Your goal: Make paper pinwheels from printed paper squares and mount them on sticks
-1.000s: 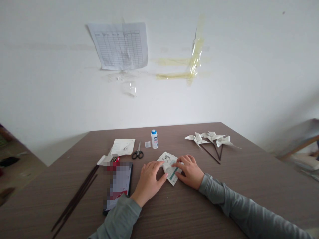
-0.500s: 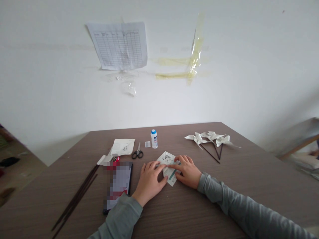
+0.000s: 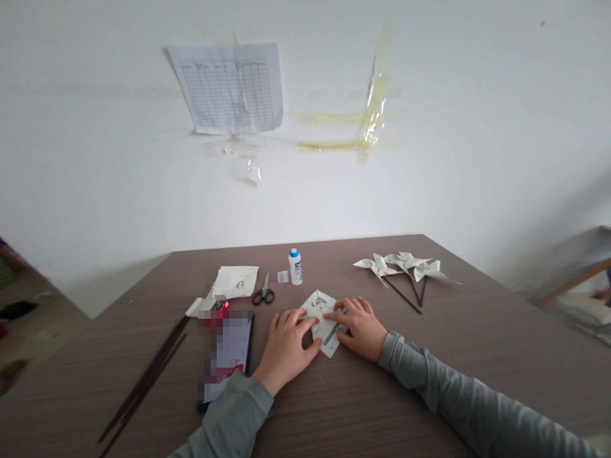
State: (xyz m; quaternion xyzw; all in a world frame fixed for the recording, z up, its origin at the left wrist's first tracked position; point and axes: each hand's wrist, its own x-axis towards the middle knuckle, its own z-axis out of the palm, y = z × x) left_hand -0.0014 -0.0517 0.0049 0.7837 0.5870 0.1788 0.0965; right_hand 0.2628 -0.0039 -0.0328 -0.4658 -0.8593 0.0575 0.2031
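A folded piece of printed white paper (image 3: pixel 321 307) with a teal stripe lies flat on the brown table (image 3: pixel 477 343). My left hand (image 3: pixel 286 346) presses on the paper's left side, fingers spread over it. My right hand (image 3: pixel 363 327) rests on its right side, fingertips on the fold. Both hands lie flat on the paper and part of it is hidden beneath them.
Three white paper pinwheels on dark sticks (image 3: pixel 405 270) lie at the back right. Scissors (image 3: pixel 263 292), a small glue bottle (image 3: pixel 295 266) and a paper sheet (image 3: pixel 235 282) sit behind my hands. A tablet (image 3: pixel 226 356) and several dark sticks (image 3: pixel 147 375) lie on the left.
My left hand's fingers have slid a little further onto the paper. The right hand has shifted slightly left along the fold. The paper stays in place.
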